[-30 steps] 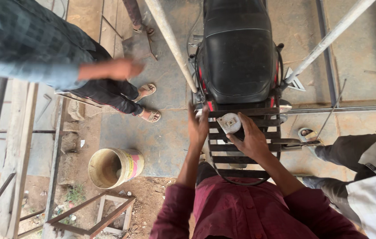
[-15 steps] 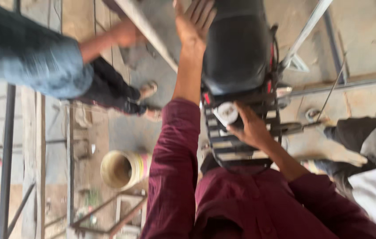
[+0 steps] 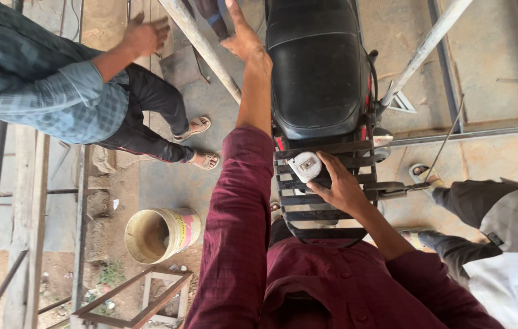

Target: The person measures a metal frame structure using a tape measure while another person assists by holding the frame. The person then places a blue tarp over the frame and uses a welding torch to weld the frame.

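A black motorcycle seat (image 3: 317,67) with a black metal carrier rack (image 3: 323,213) behind it stands below me. My right hand (image 3: 339,186) rests on the rack, its fingers closed around a small white case (image 3: 305,166) with a grey square on top. My left arm, in a maroon sleeve, is stretched out along the left side of the seat. My left hand (image 3: 244,39) is flat, fingers apart and holding nothing, between the seat and a slanted metal pole (image 3: 201,45).
A person in a blue checked shirt (image 3: 33,85) and sandals stands at the left, one hand (image 3: 146,33) raised. Another person in grey trousers (image 3: 503,213) stands at the right. A yellow bucket (image 3: 161,234) and a metal frame (image 3: 131,298) lie at lower left. A second pole (image 3: 426,45) slants at upper right.
My left hand has left the rack and reached far forward beside the seat, fingers spread. My right hand stays on the white case. The other person's arm moved up.
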